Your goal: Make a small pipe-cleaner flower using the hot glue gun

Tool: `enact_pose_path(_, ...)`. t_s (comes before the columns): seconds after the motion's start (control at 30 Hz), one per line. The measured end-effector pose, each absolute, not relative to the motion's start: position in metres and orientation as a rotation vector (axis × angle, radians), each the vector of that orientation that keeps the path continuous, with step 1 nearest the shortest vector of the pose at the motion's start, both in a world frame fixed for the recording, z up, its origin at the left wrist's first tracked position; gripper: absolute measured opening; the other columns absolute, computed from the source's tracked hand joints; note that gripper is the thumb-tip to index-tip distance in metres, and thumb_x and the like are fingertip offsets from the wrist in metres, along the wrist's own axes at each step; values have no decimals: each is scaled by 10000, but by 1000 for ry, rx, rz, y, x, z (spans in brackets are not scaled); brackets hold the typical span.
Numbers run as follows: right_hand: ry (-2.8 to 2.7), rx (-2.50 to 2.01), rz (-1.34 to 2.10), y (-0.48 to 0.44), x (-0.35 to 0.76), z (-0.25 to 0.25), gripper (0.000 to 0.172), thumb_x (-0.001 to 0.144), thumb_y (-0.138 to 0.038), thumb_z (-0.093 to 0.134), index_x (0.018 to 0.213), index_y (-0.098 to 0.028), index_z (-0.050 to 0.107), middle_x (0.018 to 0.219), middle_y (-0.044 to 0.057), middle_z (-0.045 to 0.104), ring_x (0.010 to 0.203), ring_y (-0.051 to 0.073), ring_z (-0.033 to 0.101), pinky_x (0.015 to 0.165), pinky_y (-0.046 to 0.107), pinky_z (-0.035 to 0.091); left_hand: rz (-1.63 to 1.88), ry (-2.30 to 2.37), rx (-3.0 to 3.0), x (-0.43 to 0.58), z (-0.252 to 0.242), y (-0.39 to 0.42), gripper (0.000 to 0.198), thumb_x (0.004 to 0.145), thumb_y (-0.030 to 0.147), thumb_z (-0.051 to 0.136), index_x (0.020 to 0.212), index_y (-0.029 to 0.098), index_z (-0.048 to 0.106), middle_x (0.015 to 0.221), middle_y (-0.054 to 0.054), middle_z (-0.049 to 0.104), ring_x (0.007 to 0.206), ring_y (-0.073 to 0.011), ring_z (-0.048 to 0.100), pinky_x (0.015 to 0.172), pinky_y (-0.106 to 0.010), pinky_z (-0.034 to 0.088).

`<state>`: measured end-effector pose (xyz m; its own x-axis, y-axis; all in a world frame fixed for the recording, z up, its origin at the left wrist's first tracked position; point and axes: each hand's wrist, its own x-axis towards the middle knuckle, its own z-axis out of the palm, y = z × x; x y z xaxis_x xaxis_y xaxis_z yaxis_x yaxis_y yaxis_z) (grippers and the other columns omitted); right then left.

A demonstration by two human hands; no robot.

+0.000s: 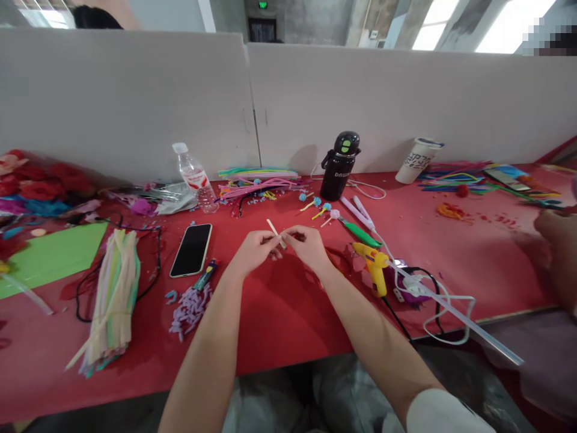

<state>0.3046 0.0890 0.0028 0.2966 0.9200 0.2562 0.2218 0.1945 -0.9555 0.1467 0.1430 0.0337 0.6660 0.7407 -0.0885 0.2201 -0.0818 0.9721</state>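
My left hand (258, 249) and my right hand (306, 245) meet over the red table, fingertips pinched together. Between them is a short cream pipe cleaner (271, 227), its upper end poking up past the left fingers. Both hands appear closed on it; its middle is hidden by the fingers. Just beyond lie small pompom-topped stems, among them a pink one (334, 214) and a blue one (317, 201). Left of my forearm is a pile of short lilac pieces (192, 310), with a dark green cutter-like tool (206, 273) above it.
A phone (191, 250) and a pipe cleaner bundle (112, 294) lie left. A water bottle (196, 177) and black flask (341, 168) stand behind. To the right are a yellow glue gun (375, 267), its long glue stick (478, 328), cables and another person's hand (556, 240).
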Motion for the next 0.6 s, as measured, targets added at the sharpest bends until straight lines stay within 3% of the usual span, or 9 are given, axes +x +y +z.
enact_pose_path(0.2, -1351, -1234, 599, 87, 302, 6, 146, 829, -252, 597, 879, -186, 718, 838, 31, 691, 661, 123, 574, 622, 246, 450, 649, 884, 1469, 149, 30, 146, 281, 792, 403, 661, 787, 123, 673, 711, -57, 680, 594, -127, 638, 566, -233, 521)
enact_pose_path(0.37, -1396, -1192, 574, 87, 301, 5, 175, 840, -210, 588, 941, -208, 730, 905, 43, 669, 772, 136, 613, 697, 255, 483, 719, 876, 1334, 151, 27, 147, 271, 725, 352, 740, 818, 113, 649, 749, -73, 703, 662, -156, 679, 674, -293, 581)
enact_pose_path(0.6, -1375, -1150, 598, 88, 299, 0, 225, 846, -193, 584, 1009, -230, 736, 901, 40, 673, 812, 149, 610, 733, 277, 476, 843, 854, 1309, 153, 28, 143, 276, 746, 371, 719, 833, 129, 618, 758, -65, 712, 630, -158, 681, 641, -299, 589)
